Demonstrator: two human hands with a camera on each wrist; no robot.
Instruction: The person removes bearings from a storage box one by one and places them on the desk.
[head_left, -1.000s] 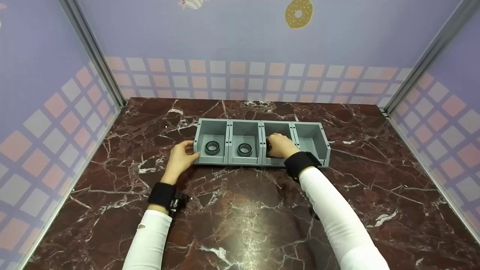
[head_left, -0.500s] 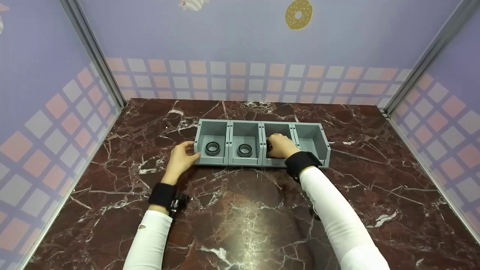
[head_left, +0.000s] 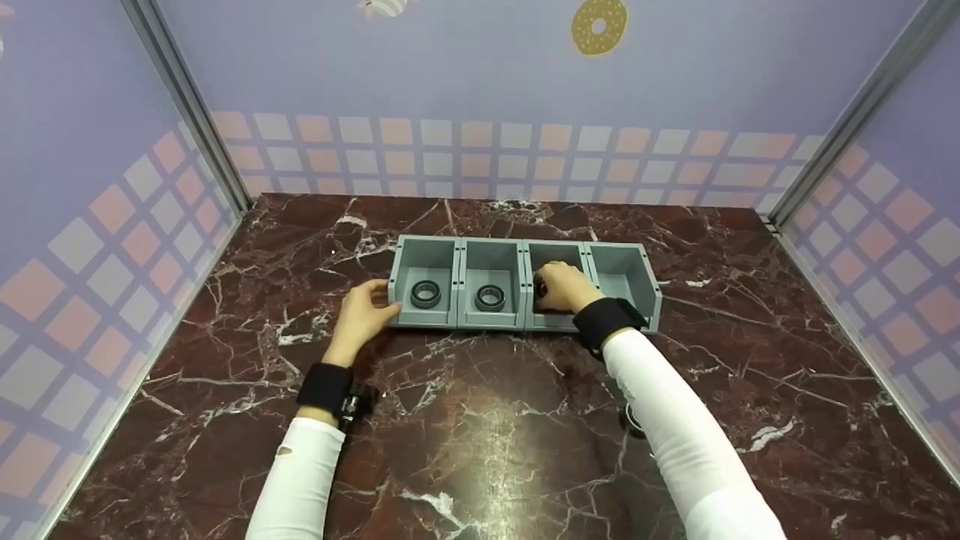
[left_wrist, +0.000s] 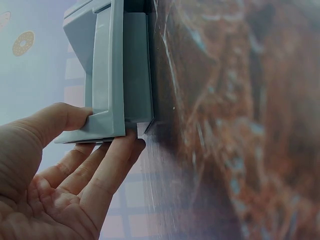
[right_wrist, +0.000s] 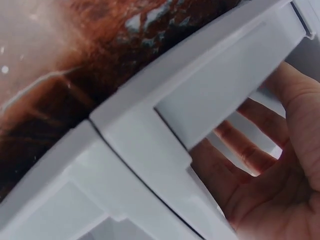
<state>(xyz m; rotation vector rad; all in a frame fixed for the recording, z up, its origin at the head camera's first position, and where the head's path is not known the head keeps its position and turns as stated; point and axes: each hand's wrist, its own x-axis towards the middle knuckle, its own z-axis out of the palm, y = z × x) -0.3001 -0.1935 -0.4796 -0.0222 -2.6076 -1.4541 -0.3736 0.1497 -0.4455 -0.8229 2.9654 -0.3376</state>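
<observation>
Gray open-front storage bins stand side by side in a row. My left hand point(head_left: 361, 321) grips the outer wall of the leftmost bin point(left_wrist: 107, 65), thumb at the front rim and fingers against the outside. My right hand point(head_left: 562, 287) reaches into the third bin point(head_left: 555, 253) from the left and pinches a dark bearing point(head_left: 540, 286), largely hidden by the fingers. In the right wrist view, the fingers point(right_wrist: 245, 145) go down behind the bin's front lip and the bearing is out of sight. One bearing point(head_left: 426, 286) lies in the leftmost bin, another point(head_left: 490, 290) in the second.
The rightmost bin point(head_left: 619, 262) shows a bare floor. Another bearing point(head_left: 632, 429) lies on the marbled table point(head_left: 480, 435), partly covered by the right sleeve. Patterned walls point(head_left: 480, 90) enclose the table at the back and both sides.
My right hand has risen slightly within the third bin, with the bearing at its fingertips. More of the bearing beside the right sleeve shows. The left hand stays put.
</observation>
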